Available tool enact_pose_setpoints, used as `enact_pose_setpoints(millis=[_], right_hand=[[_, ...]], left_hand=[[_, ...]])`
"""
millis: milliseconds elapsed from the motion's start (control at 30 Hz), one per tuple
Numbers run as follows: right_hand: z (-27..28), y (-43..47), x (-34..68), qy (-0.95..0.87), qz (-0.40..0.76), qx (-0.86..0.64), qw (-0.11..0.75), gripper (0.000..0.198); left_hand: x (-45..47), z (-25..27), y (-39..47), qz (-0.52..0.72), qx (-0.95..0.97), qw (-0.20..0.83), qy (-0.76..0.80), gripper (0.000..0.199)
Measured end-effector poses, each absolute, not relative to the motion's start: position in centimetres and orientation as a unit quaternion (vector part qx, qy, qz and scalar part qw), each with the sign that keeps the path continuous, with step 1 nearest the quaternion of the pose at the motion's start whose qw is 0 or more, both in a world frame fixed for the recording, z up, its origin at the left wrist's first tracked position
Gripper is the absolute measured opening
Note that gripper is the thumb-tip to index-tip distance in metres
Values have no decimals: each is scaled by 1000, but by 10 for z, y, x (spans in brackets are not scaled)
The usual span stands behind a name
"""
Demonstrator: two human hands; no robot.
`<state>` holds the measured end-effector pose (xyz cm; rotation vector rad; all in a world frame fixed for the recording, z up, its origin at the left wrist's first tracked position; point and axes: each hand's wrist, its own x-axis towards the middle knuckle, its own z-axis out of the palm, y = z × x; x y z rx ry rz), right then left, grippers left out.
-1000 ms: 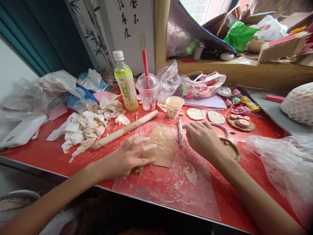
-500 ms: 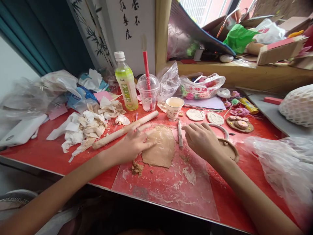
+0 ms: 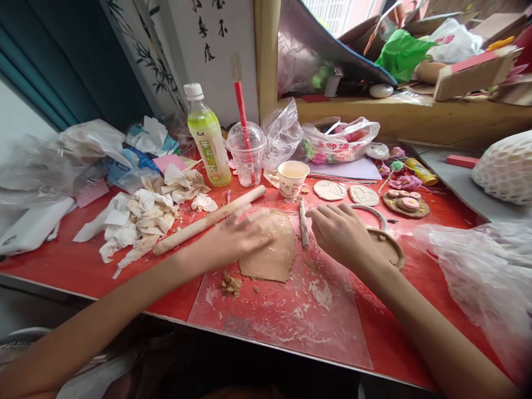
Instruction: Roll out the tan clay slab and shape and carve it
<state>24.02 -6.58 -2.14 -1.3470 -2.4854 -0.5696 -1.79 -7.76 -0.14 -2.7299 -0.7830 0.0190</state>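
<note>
My left hand [image 3: 236, 238] is spread, fingers apart, over the left part of a flat, wet-looking clay slab [image 3: 272, 257]; it is slightly blurred, and whether it touches the clay I cannot tell. The slab lies on a clear plastic sheet [image 3: 282, 327]. Right of it, my right hand [image 3: 343, 230] is curled closed; the inside of the fingers is hidden. Between that hand and the slab lies a thin clay-smeared stick [image 3: 303, 224]. Partly behind my right wrist are a clay dish with a raised rim [image 3: 397, 250] and a pale ring [image 3: 380, 213]. A rolling pin [image 3: 208, 219] rests diagonally behind my left hand.
A paper cup [image 3: 292, 183], a plastic cup with a red brush [image 3: 245, 149] and a bottle [image 3: 208, 144] stand behind. Crumpled tissues [image 3: 145, 219] lie left, clay crumbs [image 3: 230, 284] in front, clay discs [image 3: 330, 190] back right, a plastic bag [image 3: 477, 271] right.
My left hand has moved a little to the right across the slab, fingers still spread. My right hand stays curled in about the same place. The view has shifted slightly.
</note>
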Motion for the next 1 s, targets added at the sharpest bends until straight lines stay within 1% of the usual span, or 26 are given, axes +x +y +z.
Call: enact_pose_setpoints(millis=[67,100,200,233,367,400,533,567,633,700,833,900,1000], right_hand=[[-21,-65,241,-853,-194,-466,131,20],[-21,-65,241,-853,-193,-467,131,21],[-20,-65,243,-852,-194,-469,125,21],[-20,-65,243,-852,-194,-470,125,21],[-19,-64,244,-851,-195,-467,139,22],[-19,-64,245,-850,-197,-468,142,22],[-20,-64,245,-847,-204,-470,143,23],[-20,-64,245,-849,-203,-467,143,23],[-20,-64,245,-851,-200,-464,143,23],[-21,-64,245,-850,-198,-467,143,23],[-20,-63,246,-849,-199,-472,132,23],[-20,-64,245,-852,-198,-468,125,22],[-19,-65,244,-853,-195,-467,123,22]], left_hand=[[-15,-1,-73,-5,-936,150,-319,43],[-14,-1,-71,-12,-940,142,-311,43],[-11,-7,-69,-11,-972,108,-207,45],[-11,-8,-68,-11,-975,104,-194,46],[-12,-10,-64,-14,-944,122,-306,42],[-11,-9,-64,-5,-944,121,-307,42],[-6,-2,-65,47,-974,109,-194,46],[-4,-1,-64,49,-974,113,-189,46],[-1,-1,-59,40,-965,126,-228,46],[2,-3,-55,6,-956,125,-264,46],[5,-7,-55,-6,-975,88,-205,48],[5,-6,-55,0,-975,98,-202,45],[2,-1,-47,-7,-963,129,-238,37]])
